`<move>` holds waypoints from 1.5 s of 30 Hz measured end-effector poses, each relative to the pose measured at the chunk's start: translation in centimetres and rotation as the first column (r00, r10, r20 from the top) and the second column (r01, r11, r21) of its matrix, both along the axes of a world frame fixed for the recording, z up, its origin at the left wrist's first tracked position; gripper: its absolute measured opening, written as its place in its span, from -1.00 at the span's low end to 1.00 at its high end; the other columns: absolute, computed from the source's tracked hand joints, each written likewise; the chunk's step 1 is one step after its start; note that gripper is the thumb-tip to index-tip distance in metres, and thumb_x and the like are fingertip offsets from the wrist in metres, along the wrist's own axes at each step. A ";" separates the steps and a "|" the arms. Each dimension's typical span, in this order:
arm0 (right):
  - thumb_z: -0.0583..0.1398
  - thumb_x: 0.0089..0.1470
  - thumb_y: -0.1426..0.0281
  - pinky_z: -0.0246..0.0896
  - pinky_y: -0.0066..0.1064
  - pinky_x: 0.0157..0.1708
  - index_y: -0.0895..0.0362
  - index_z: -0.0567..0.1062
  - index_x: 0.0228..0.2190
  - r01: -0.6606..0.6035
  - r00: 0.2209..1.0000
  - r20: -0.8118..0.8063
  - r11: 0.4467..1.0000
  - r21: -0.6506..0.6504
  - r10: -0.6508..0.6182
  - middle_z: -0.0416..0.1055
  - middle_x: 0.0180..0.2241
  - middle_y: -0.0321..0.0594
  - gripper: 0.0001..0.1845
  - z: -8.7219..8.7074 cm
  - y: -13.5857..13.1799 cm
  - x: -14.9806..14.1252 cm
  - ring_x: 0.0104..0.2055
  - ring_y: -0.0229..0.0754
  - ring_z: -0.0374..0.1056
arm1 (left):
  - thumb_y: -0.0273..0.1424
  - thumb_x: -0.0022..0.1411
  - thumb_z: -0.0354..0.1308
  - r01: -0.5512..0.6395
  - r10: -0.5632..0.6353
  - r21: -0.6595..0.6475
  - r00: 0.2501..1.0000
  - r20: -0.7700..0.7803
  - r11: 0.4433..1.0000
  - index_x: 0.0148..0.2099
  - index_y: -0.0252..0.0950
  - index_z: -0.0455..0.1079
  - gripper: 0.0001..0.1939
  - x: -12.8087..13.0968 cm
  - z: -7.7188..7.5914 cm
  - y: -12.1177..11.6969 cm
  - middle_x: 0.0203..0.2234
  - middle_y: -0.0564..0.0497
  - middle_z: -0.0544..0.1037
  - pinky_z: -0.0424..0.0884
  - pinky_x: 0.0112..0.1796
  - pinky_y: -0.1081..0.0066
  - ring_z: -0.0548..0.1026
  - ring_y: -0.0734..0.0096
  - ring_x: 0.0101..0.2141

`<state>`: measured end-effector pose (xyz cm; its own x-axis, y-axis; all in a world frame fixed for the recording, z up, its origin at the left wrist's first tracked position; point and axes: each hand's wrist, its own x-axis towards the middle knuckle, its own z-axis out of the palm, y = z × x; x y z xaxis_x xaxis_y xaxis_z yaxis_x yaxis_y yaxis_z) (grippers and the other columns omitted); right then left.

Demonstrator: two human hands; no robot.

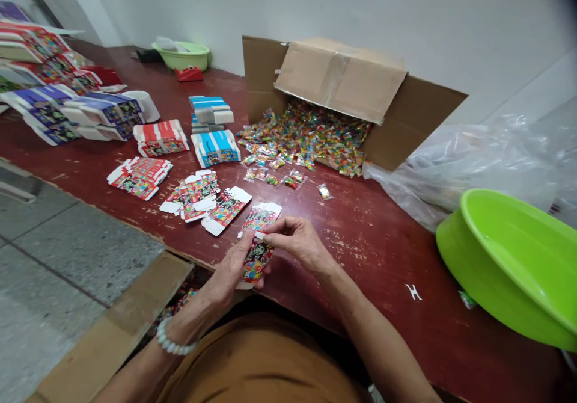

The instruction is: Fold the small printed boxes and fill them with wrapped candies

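My left hand [235, 261] is closed around a small printed candy box [256, 257], held upright near the table's front edge. At the top of that box, my right hand [297, 240] pinches a white flap between thumb and finger. Just beyond my hands lie flat printed cartons [228, 207], with another carton [261, 215] partly behind my fingers. Small clear packets of colourful candy [293, 178] are scattered farther back. The inside of the held box is hidden from view.
A tipped cardboard box [340, 78] spills candy packets. Banded stacks of blue cartons [216, 148], red cartons [161, 137] and purple cartons [108, 111] stand left. A green basin [509, 264] and plastic sheeting [415, 174] lie right. Below the front edge is an open carton [112, 325].
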<state>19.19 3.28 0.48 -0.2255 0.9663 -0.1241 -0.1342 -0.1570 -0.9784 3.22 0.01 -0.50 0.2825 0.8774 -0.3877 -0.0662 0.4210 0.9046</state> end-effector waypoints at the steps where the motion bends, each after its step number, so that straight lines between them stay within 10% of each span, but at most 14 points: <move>1: 0.43 -0.27 0.31 0.26 -0.41 -0.38 0.17 0.59 -0.52 0.006 1.000 -0.011 1.000 -0.010 -0.006 0.53 -0.52 -0.31 -0.77 0.0 0.0 0.0 -0.50 -0.30 0.36 | 0.27 0.17 -0.07 0.008 -0.008 0.021 1.000 -0.022 1.000 -0.40 -0.38 0.47 -0.25 -0.1 -0.1 0.0 -0.61 -0.08 0.55 0.35 -0.59 0.49 0.44 0.44 -0.67; 11: 0.39 -0.14 0.29 0.25 -0.40 -0.37 0.16 0.61 -0.48 -0.078 0.996 0.045 0.996 0.048 0.075 0.52 -0.49 -0.29 -0.81 -0.2 -0.2 0.8 -0.46 -0.28 0.35 | 0.16 0.24 0.00 0.106 -0.103 0.074 0.994 -0.047 0.992 -0.45 -0.36 0.47 -0.34 -1.2 -0.6 0.5 -0.61 -0.10 0.56 0.32 -0.60 0.52 0.43 0.47 -0.69; 16: 0.26 0.10 0.34 0.27 -0.34 -0.21 0.07 0.64 -0.34 -0.198 0.956 0.273 0.924 0.328 0.108 0.48 -0.31 -0.24 -0.87 -0.3 -1.2 0.8 -0.28 -0.21 0.38 | 0.17 0.23 0.00 0.010 0.002 -0.090 0.992 0.129 0.996 -0.32 -0.35 0.44 -0.37 0.0 -0.7 0.3 -0.67 -0.01 0.50 0.31 -0.67 0.51 0.40 0.46 -0.74; 22: 0.17 0.21 0.28 0.28 -0.25 -0.04 0.00 0.59 -0.11 -0.280 0.941 0.279 0.900 0.334 0.189 0.44 -0.11 -0.20 -0.74 -2.1 -0.6 1.7 -0.12 -0.18 0.41 | 0.01 0.17 0.24 -0.087 0.149 -0.200 0.937 0.316 0.976 0.00 -0.20 0.35 -0.51 0.5 -0.6 -1.1 -0.54 0.08 0.55 0.49 -0.53 0.38 0.51 0.38 -0.62; 25: 0.18 0.20 0.25 0.26 -0.29 -0.01 0.03 0.58 -0.10 -0.065 0.833 0.542 0.954 0.294 -0.111 0.48 -0.11 -0.18 -0.71 -2.4 3.4 5.3 -0.07 -0.16 0.39 | -0.12 0.14 0.33 -0.046 0.154 -0.285 0.916 0.371 0.958 0.02 -0.18 0.37 -0.53 -0.2 -0.8 -3.4 -0.31 -0.03 0.64 0.51 -0.29 0.35 0.60 0.29 -0.34; 27: 0.19 0.17 0.27 0.18 -0.20 0.08 0.08 0.58 -0.09 0.249 0.573 0.713 0.915 0.317 -0.403 0.44 -0.04 -0.07 -0.69 -2.4 6.6 8.3 0.06 -0.05 0.32 | -0.15 0.14 0.33 0.045 0.099 -0.362 0.924 0.370 0.931 0.00 -0.22 0.41 -0.56 -1.1 -1.2 -4.9 -0.18 -0.12 0.63 0.48 -0.23 0.33 0.59 0.24 -0.24; 32: 0.30 0.00 0.24 0.06 0.05 0.08 0.18 0.58 -0.25 0.410 0.416 0.780 0.862 0.298 -0.468 0.37 -0.02 0.15 -0.70 -3.8 10.4 12.0 0.13 0.26 0.18 | -0.20 -0.12 0.46 0.088 -0.040 -0.321 0.988 0.152 0.943 -0.24 -0.24 0.47 -0.59 -5.9 -3.0 -6.0 -0.41 -0.02 0.61 0.44 -0.25 0.28 0.54 0.21 -0.36; 39: 0.18 0.12 0.17 0.25 -0.32 -0.22 0.14 0.50 -0.23 0.271 0.650 0.652 0.921 0.281 -0.390 0.48 -0.37 -0.22 -0.69 -3.7 6.2 8.4 -0.31 -0.15 0.36 | -0.32 -0.23 0.43 0.462 -0.546 -0.310 0.784 -0.294 0.831 -0.37 -0.22 0.46 -0.69 -10.8 -2.2 -3.6 -0.52 0.13 0.54 0.29 -0.46 0.48 0.42 0.37 -0.48; 45: 0.13 0.22 0.26 0.23 -0.42 -0.33 0.08 0.51 -0.16 -0.183 0.957 0.263 0.956 0.231 0.119 0.44 -0.36 -0.28 -0.76 -0.1 -1.0 3.1 -0.39 -0.28 0.30 | -0.21 0.07 0.31 0.234 -0.238 -0.091 0.970 -0.045 0.968 -0.07 -0.22 0.35 -0.59 -7.0 -0.1 -2.1 -0.35 -0.02 0.57 0.36 -0.43 0.44 0.47 0.39 -0.48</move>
